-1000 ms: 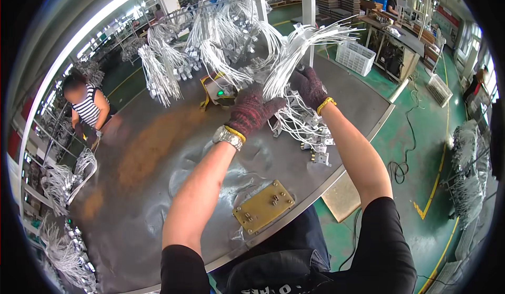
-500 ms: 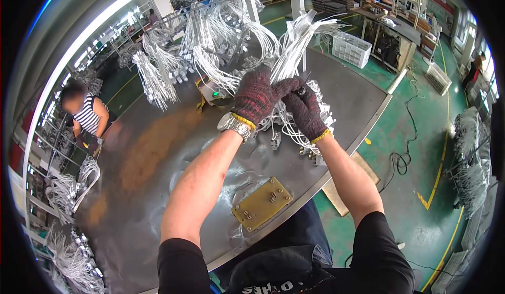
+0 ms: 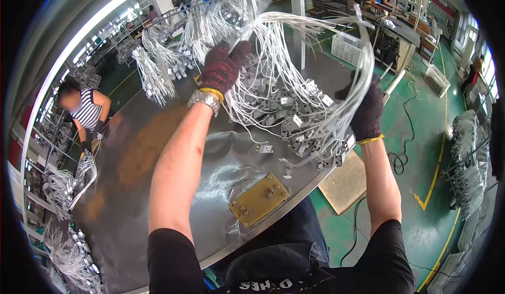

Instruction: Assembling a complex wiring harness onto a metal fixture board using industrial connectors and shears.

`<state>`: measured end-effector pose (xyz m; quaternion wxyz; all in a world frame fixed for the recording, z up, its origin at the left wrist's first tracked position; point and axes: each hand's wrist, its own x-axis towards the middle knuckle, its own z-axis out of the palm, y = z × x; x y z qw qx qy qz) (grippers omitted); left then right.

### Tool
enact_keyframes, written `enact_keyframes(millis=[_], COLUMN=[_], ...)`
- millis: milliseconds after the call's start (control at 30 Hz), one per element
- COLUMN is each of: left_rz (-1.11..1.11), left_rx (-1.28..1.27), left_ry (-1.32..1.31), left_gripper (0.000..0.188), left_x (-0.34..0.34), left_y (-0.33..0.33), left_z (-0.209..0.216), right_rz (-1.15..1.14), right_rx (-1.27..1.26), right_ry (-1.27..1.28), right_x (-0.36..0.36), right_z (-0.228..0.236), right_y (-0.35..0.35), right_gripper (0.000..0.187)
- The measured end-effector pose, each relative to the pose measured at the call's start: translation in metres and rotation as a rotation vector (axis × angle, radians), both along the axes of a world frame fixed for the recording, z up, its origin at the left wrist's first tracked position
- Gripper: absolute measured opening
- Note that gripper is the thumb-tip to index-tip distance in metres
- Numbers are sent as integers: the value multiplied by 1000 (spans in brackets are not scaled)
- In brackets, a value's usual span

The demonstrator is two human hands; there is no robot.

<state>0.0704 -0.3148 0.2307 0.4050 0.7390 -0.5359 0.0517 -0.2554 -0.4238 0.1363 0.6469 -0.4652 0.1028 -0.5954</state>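
Gripping wires (image 3: 272, 33) in our left hand (image 3: 223, 68), we have our right hand (image 3: 371, 112) at a blurred bundle (image 3: 366, 57); whether closed, we cannot tell. Connectors (image 3: 298, 121) lie below.

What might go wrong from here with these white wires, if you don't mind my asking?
The white wires spread loosely from the left grip across the piled connectors, so they could tangle or snag.

Some connectors lie close to the table's edge, near the right grip; a pull on their wires might drag them off.
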Motion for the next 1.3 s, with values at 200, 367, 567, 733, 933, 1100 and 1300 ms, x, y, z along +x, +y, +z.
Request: enact_keyframes(millis=[200, 367, 567, 733, 933, 1100, 1300], left_rz=[-199, -138, 6, -27, -115, -86, -140], left_rx=[-225, 60, 22, -24, -34, 29, 8], left_ry=[-118, -271, -70, -79, -106, -169, 100], left_gripper=[53, 75, 66, 53, 41, 47, 45], left_x=[-54, -56, -30, -65, -100, -96, -80], left_y=[-13, -5, -20, -64, -39, 0, -1], left_z=[6, 8, 20, -12, -20, -25, -41], right_rz=[39, -22, 180, 306, 29, -104, 79], right_rx=[117, 80, -71, 23, 138, 89, 16], right_ry=[133, 215, -73, 74, -31, 70, 315], right_x=[23, 26, -22, -36, -42, -25, 21], right_z=[12, 28, 26, 49, 18, 20, 38], right_y=[4, 24, 103, 150, 78, 72, 140], right_gripper=[89, 48, 46, 48, 37, 33, 21])
